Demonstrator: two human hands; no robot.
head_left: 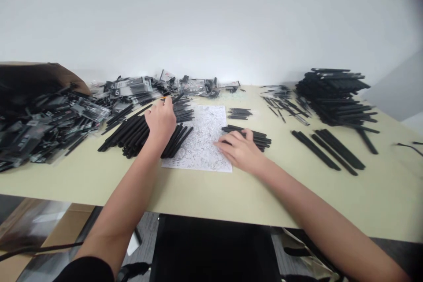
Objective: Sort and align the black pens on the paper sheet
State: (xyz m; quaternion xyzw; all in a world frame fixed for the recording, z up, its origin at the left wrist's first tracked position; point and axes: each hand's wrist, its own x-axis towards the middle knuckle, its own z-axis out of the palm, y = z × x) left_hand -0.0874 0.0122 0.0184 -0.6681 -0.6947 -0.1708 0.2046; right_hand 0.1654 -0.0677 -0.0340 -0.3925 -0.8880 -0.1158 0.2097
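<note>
My left hand (161, 116) is curled with its fingers bent down over the black pens. Whatever its fingertips grip is hidden behind the hand. Thick black pens (132, 134) lie in a heap under and beside that wrist, and thinner black rods (181, 109) lie just right of the hand. My right hand (239, 147) rests palm down, fingers apart and slightly bent, over a smaller bundle of black pens (262, 140). Its thumb side reaches the edge of a sheet of paper (201, 158) covered in scribbles, which lies between both hands.
Many clear packets with black contents (128, 86) are heaped at the left and back. A small row of thin rods (240, 113) lies behind my right hand. At right are a tall stack of black pens (340, 97) and several loose ones (342, 150). The wall rises behind the table.
</note>
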